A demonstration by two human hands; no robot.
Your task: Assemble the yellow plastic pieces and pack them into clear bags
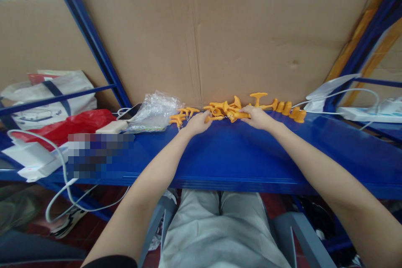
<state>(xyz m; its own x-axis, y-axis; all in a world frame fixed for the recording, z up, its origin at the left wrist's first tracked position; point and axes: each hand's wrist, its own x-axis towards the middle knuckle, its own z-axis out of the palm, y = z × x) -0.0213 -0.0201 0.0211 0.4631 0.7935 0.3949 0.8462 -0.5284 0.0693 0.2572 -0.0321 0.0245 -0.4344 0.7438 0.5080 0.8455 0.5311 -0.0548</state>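
Observation:
Both my arms reach to the back of the blue shelf, where a jumbled heap of orange-yellow plastic pieces (224, 109) lies against the cardboard. At the left end of the heap, my left hand (199, 123) has its fingers curled on one small yellow piece (208, 119). My right hand (258, 118) closes on the end of a yellow cylindrical piece (241, 115) at the right end. T-shaped handles with small chains (178, 119) lie left of my left hand. Beyond my right hand stands a yellow T-shaped piece (258, 98). The fingertips are partly hidden.
Several yellow cup-shaped pieces (286, 109) line up on the right. Clear plastic bags (155, 111), a red bag (84, 125) and a white power strip (47, 165) with cables lie left. A cardboard sheet (238, 33) backs the shelf (226, 159); blue posts (91, 33) flank it.

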